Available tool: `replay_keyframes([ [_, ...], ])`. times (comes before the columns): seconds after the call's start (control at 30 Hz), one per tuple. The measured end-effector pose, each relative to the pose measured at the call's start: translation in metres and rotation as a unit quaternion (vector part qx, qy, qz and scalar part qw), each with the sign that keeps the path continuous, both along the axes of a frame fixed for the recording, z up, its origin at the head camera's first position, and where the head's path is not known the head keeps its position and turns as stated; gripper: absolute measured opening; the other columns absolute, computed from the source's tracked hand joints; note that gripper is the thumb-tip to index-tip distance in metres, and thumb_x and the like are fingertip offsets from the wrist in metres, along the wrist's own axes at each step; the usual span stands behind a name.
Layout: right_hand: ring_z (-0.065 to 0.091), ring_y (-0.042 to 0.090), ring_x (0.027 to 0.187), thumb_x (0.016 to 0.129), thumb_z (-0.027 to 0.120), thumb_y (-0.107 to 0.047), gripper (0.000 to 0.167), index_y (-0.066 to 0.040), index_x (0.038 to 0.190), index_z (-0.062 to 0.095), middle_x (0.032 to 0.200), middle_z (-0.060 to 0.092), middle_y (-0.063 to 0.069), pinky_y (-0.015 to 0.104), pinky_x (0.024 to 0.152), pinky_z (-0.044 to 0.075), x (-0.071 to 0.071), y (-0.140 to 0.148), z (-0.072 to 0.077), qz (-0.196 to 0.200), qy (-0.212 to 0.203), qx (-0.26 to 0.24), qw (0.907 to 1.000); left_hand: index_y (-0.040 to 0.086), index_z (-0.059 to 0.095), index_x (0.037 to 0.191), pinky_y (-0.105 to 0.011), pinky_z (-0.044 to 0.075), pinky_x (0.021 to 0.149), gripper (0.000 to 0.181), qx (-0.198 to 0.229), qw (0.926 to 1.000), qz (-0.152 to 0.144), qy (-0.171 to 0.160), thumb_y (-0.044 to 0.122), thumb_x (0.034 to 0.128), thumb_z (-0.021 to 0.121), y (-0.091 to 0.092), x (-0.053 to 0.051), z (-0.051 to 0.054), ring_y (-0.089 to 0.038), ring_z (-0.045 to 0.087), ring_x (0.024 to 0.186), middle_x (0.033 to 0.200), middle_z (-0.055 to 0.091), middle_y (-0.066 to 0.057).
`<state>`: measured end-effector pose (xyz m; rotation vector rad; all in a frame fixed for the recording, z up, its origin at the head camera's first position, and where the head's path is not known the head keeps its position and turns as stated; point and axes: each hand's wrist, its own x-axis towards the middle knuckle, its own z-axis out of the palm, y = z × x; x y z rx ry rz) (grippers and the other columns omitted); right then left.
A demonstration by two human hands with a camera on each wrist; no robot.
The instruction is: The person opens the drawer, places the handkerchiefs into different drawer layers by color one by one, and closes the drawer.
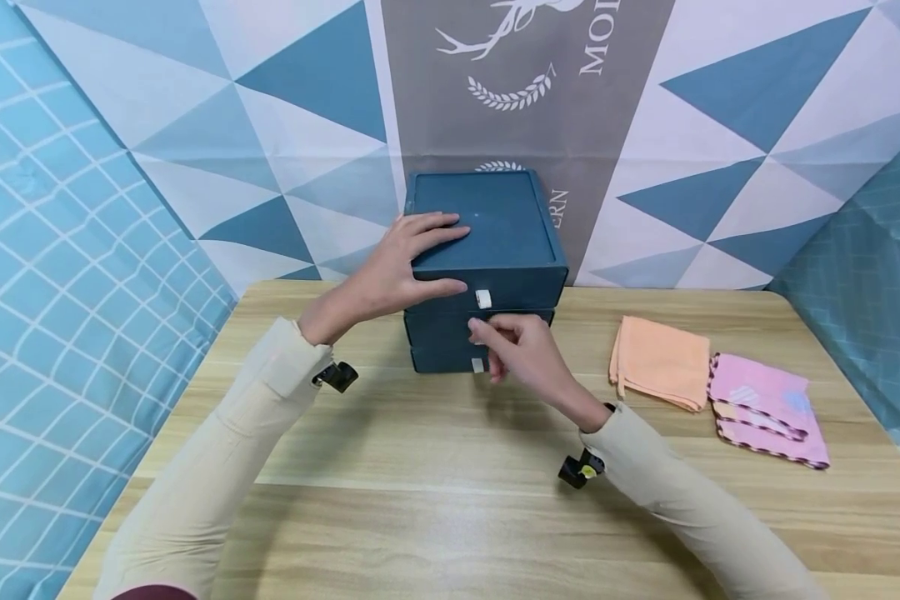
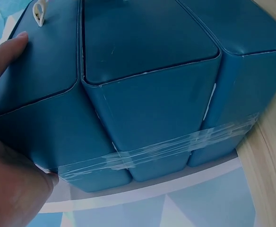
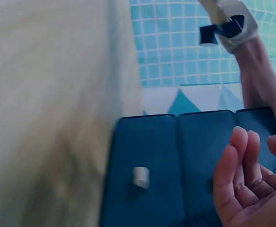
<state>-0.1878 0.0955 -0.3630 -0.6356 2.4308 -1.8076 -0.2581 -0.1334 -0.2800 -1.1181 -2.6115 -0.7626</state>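
Note:
A dark blue three-drawer cabinet (image 1: pixel 487 217) stands against the back wall, its drawers closed. My left hand (image 1: pixel 408 258) rests on its upper left side, fingers straight across the top and thumb along the front. White pull tabs show on the top drawer (image 1: pixel 525 287) and the bottom drawer (image 3: pixel 124 203). In front of the middle drawer hovers my right hand (image 1: pixel 521 346), fingers loosely curled. The right wrist view shows a gap between its thumb and fingertips, with nothing seen held. That hand hides the middle drawer's tab in the head view.
To the right on the wooden table (image 1: pixel 435 517) lie a folded orange cloth (image 1: pixel 660 362) and a folded pink cloth (image 1: pixel 768 408). Clear tape (image 2: pixel 152 153) runs across the cabinet's side. A patterned curtain (image 1: pixel 307 125) hangs close behind.

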Motion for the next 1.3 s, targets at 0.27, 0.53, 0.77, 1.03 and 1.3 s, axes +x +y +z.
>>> replay_keyframes([
  [0.27, 0.063, 0.024, 0.052, 0.1, 0.055, -0.05, 0.052, -0.001, 0.104, 0.072, 0.061, 0.063, 0.013, 0.039, 0.057, 0.058, 0.0, 0.008, -0.022, 0.058, -0.151, 0.037, 0.9861, 0.02, 0.05, 0.149, -0.052, 0.016, 0.119, 0.07, 0.007, 1.0, 0.003, -0.001, 0.042, 0.0878, 0.076, -0.001, 0.002, 0.003, -0.022, 0.023, 0.149, 0.158, 0.036, -0.004],
  [0.53, 0.064, 0.015, 0.057, 0.103, 0.05, -0.045, 0.057, 0.007, 0.125, 0.064, 0.068, 0.064, 0.006, 0.03, 0.059, 0.057, -0.017, 0.002, -0.026, 0.099, -0.23, -0.064, 0.966, 0.018, 0.05, 0.148, -0.052, 0.02, 0.117, 0.069, 0.019, 0.9998, 0.002, -0.002, 0.038, 0.0877, 0.077, -0.001, 0.004, 0.003, -0.023, 0.023, 0.149, 0.158, 0.037, -0.004],
  [0.77, 0.058, 0.016, 0.052, 0.106, 0.048, -0.036, 0.053, 0.016, 0.108, 0.061, 0.063, 0.06, 0.006, 0.028, 0.052, 0.052, -0.016, 0.0, -0.03, 0.093, -0.197, -0.07, 0.9734, 0.019, 0.052, 0.147, -0.049, 0.013, 0.12, 0.068, 0.032, 0.9995, 0.002, -0.007, 0.039, 0.0871, 0.077, 0.001, 0.005, 0.003, -0.021, 0.024, 0.148, 0.157, 0.038, -0.003],
  [1.03, 0.056, 0.019, 0.049, 0.106, 0.048, -0.036, 0.051, 0.014, 0.098, 0.057, 0.062, 0.059, 0.01, 0.028, 0.045, 0.049, -0.013, -0.001, -0.036, 0.093, -0.185, -0.077, 0.9752, 0.02, 0.054, 0.146, -0.048, 0.013, 0.12, 0.066, 0.053, 0.9984, 0.004, -0.019, 0.037, 0.0862, 0.078, 0.002, 0.003, 0.0, -0.02, 0.025, 0.147, 0.156, 0.039, -0.001],
  [1.3, 0.056, 0.018, 0.048, 0.106, 0.048, -0.035, 0.049, 0.012, 0.094, 0.057, 0.061, 0.059, 0.01, 0.027, 0.044, 0.048, -0.01, 0.0, -0.039, 0.093, -0.178, -0.08, 0.9764, 0.019, 0.055, 0.145, -0.049, 0.018, 0.118, 0.066, 0.06, 0.998, 0.002, -0.021, 0.036, 0.0858, 0.079, 0.003, 0.003, -0.003, -0.021, 0.028, 0.145, 0.155, 0.04, -0.003],
])
